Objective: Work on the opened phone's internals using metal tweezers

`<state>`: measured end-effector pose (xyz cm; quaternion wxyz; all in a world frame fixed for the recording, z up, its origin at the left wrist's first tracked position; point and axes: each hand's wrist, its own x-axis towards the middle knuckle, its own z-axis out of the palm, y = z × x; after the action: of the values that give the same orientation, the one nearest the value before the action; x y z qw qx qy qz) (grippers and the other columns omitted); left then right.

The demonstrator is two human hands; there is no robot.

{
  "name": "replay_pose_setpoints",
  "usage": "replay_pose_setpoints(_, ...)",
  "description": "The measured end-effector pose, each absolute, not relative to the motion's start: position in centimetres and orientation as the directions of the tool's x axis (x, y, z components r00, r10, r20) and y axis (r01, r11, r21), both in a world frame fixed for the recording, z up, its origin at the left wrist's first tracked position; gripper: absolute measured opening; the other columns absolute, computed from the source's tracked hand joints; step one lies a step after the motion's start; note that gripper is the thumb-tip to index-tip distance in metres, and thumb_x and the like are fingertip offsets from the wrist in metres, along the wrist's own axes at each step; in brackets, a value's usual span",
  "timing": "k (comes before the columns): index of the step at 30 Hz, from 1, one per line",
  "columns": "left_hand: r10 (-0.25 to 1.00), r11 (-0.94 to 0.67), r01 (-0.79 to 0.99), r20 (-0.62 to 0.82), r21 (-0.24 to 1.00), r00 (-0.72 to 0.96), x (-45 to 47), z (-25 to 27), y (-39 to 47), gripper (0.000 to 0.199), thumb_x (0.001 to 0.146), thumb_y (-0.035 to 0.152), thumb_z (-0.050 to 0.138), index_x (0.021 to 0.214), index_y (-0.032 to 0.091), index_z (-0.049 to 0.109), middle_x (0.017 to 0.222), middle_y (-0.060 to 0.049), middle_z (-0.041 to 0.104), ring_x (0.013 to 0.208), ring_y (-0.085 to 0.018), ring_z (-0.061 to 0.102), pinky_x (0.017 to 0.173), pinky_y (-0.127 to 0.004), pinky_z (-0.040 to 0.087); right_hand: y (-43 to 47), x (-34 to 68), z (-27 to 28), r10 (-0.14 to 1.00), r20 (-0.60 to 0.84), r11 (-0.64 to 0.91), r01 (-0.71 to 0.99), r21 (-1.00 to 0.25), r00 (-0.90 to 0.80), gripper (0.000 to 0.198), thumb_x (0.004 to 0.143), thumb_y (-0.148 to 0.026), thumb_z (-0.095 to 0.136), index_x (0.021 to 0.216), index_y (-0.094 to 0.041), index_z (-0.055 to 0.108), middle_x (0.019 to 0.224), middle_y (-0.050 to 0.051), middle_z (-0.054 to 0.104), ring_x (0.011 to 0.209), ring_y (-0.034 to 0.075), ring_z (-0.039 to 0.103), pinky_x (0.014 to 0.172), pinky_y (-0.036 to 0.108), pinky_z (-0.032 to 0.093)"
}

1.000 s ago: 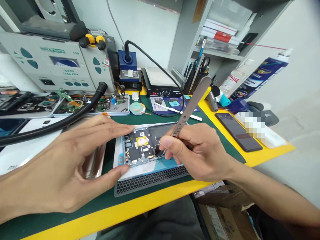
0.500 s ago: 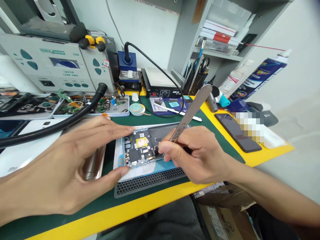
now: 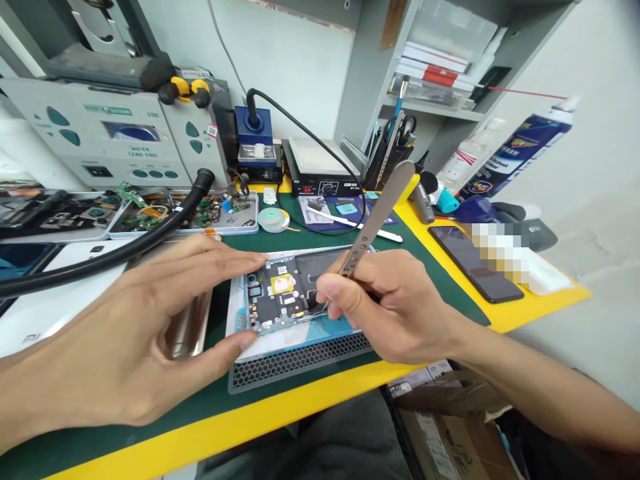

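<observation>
An opened phone lies face down on a blue and white pad, its dark inner parts and a yellow-edged patch showing. My left hand spans the phone's left end, fingertips on the far edge and thumb on the near edge. In my right hand is a pair of metal tweezers, pinched between thumb and fingers with the wide end slanting up and away. The tweezers' tips point down at the near edge of the phone, around its middle. My right hand covers the phone's right part.
Behind stand a hot-air station and a black-based heating plate. A black hose arches over trays of circuit boards at left. A white stick tool lies beyond the phone; a dark phone lies at right.
My right hand and the tweezers have shifted very slightly; the tips now show at the phone's near edge. My left hand keeps its hold on the phone.
</observation>
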<state>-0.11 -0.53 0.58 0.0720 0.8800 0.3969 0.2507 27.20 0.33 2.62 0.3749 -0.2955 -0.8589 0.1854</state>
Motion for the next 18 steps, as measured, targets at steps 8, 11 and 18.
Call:
replay_pose_setpoints(8,0.702,-0.702,0.642,0.455,0.309,0.548,0.25,0.44,-0.48,0.055,0.087,0.039,0.071,0.139,0.035,0.053,0.127,0.004,0.066,0.121,-0.021,0.057,0.107,-0.032,0.044,0.45,27.18,2.56,0.624,0.551,0.777,0.364,-0.514,-0.554,0.037,0.102,-0.025,0.058,0.068,-0.014,0.064,0.059,0.001,0.065,0.052,0.010,0.058,0.052,0.024,0.040)
replay_pose_setpoints(11,0.686,-0.714,0.630,0.483,0.305,0.544,0.39,0.37,-0.51,0.057,0.086,0.036,0.073,0.139,0.034,0.053,0.128,0.005,0.066,0.123,-0.019,0.057,0.107,-0.028,0.043,0.39,27.18,2.49,0.630,0.550,0.773,0.369,-0.516,-0.548,0.038,0.103,-0.026,0.058,0.067,-0.014,0.064,0.058,0.001,0.065,0.051,0.011,0.058,0.052,0.025,0.040)
replay_pose_setpoints(18,0.703,-0.699,0.638,0.477,0.324,0.528,0.39,0.42,-0.56,0.057,0.084,0.035,0.074,0.138,0.036,0.054,0.128,0.005,0.067,0.122,-0.022,0.059,0.106,-0.034,0.046,0.34,27.21,2.50,0.630,0.551,0.771,0.356,-0.528,-0.547,0.038,0.102,-0.028,0.060,0.067,-0.016,0.065,0.061,0.001,0.067,0.053,0.011,0.058,0.053,0.024,0.042)
